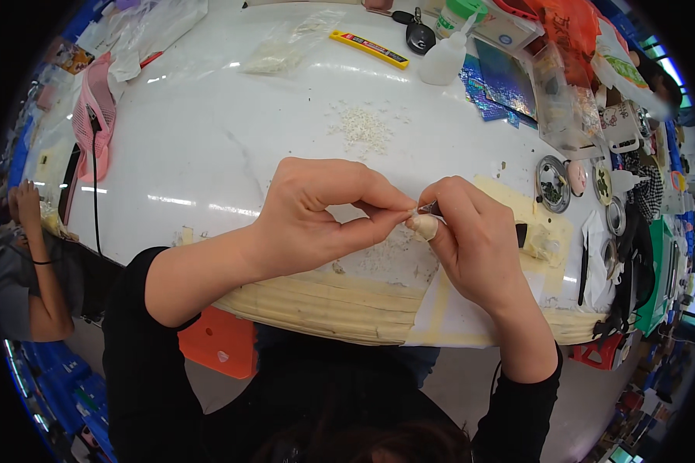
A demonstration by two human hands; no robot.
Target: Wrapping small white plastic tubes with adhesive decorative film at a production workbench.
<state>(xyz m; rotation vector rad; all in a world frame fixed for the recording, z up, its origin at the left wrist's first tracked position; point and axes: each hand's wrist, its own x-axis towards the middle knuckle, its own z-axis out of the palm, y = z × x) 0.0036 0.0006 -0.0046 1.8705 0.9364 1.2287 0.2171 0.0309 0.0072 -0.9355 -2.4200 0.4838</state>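
Note:
My left hand [309,208] is closed in a pinch, thumb and forefinger meeting at the tips around something too small to make out. Right against it, my right hand [475,239] is closed on a small pointed metal tool [432,208], mostly hidden by the fingers. A pale wrap [423,226] covers the tip of the right thumb. Beyond the hands lies a loose heap of tiny white pieces [363,127] on the white table [185,147]. More white bits [386,255] are scattered beneath the hands, close to the taped front edge.
A yellow cutter knife [369,49], a car key [419,37] and a white squeeze bottle [444,62] lie or stand at the back. Shiny blue sheets [506,77] and a round metal dish [553,184] are on the right. A pink mesh pouch [94,116] and another person's arm [38,255] are left.

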